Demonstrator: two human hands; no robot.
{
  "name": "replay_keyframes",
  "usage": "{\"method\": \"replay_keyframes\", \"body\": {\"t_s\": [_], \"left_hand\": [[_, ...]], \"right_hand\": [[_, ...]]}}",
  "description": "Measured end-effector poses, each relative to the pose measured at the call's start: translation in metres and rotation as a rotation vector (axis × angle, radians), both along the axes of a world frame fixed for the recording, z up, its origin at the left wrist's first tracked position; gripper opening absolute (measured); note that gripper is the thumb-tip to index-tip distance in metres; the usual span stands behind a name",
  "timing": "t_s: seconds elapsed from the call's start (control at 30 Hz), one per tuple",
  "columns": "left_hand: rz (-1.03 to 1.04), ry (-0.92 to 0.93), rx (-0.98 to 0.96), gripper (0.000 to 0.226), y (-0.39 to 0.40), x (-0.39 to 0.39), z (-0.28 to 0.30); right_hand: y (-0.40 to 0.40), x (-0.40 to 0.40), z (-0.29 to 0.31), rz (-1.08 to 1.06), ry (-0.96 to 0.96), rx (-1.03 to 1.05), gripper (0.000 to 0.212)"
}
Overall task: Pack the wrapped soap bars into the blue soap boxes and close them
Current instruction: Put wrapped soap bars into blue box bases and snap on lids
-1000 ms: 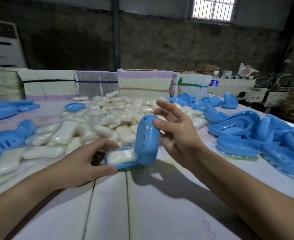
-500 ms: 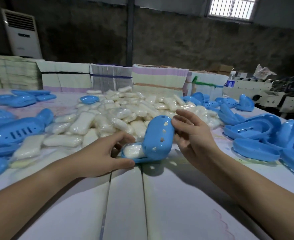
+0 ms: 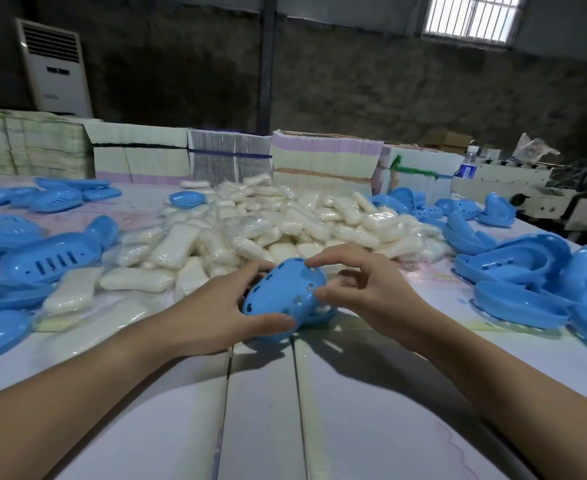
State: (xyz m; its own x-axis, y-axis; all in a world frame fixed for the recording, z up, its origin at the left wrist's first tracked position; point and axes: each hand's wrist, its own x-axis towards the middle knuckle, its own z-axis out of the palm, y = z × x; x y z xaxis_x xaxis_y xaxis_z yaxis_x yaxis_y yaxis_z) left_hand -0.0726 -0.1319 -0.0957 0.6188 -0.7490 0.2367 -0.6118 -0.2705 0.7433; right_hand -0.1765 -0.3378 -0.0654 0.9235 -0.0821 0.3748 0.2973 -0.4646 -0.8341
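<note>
Both hands curl round one blue soap box (image 3: 282, 297) near the surface's (image 3: 371, 410) middle, left hand (image 3: 216, 311) gripping its near side, right hand (image 3: 364, 287) pinching its tilted lid.

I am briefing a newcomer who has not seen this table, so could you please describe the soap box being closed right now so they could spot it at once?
Start at the big heap of wrapped soap bars mid-table and come straight toward the near edge. There the soap box sits between the left hand and right hand. Unlike the open blue boxes piled at either side, it is held in both hands, lid nearly down.
</note>
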Motion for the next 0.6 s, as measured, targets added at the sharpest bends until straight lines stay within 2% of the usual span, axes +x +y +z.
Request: {"method": "replay_keyframes", "body": {"t_s": [0.13,0.23,0.37,0.47,0.6], "left_hand": [[-0.022,0.028,-0.024,0.063,0.002,0.003,-0.003],[-0.014,-0.028,-0.011,0.057,0.002,0.004,-0.004],[-0.029,-0.098,0.014,0.047,0.000,0.002,-0.001],[-0.041,-0.122,0.020,0.054,0.000,0.001,-0.001],[-0.016,-0.211,0.069,0.073,0.000,0.002,-0.001]], "right_hand": [[-0.002,-0.002,0.003,-0.028,-0.034,-0.233,0.045],[-0.009,0.000,0.000,-0.063,-0.058,-0.378,0.049],[-0.011,0.003,-0.005,0.044,-0.045,-0.541,0.057],[-0.011,0.005,-0.009,0.089,-0.021,-0.622,0.064],[-0.013,0.006,-0.009,0.074,-0.038,-0.630,0.064]]}}
